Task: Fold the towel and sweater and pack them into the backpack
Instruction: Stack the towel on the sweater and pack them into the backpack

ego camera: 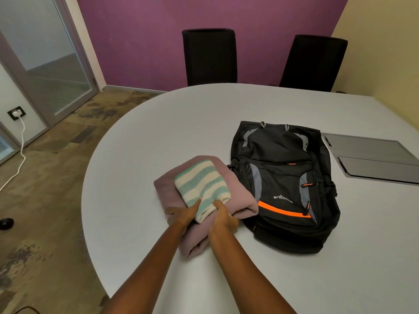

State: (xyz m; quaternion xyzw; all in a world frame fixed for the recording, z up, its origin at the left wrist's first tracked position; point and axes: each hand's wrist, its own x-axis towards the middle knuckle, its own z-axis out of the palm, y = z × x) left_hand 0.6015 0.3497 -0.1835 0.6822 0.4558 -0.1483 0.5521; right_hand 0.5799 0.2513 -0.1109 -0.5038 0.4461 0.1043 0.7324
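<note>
A folded mauve sweater (235, 196) lies on the white table (158, 137). On top of it sits a folded towel (201, 184) with mint and cream stripes. My left hand (181, 217) grips the near left side of the stack, thumb on the towel and fingers under the sweater's edge. My right hand (223, 219) grips the near right side the same way, thumb pressing the towel. A black backpack (283, 184) with grey and orange trim lies flat just right of the stack, its zips closed as far as I can see.
Two grey flat panels (371, 159) lie in the table at the right. Two black chairs (210, 56) stand behind the far edge. The table's rounded left edge drops to the floor, where a white cable (21, 152) runs from a wall socket.
</note>
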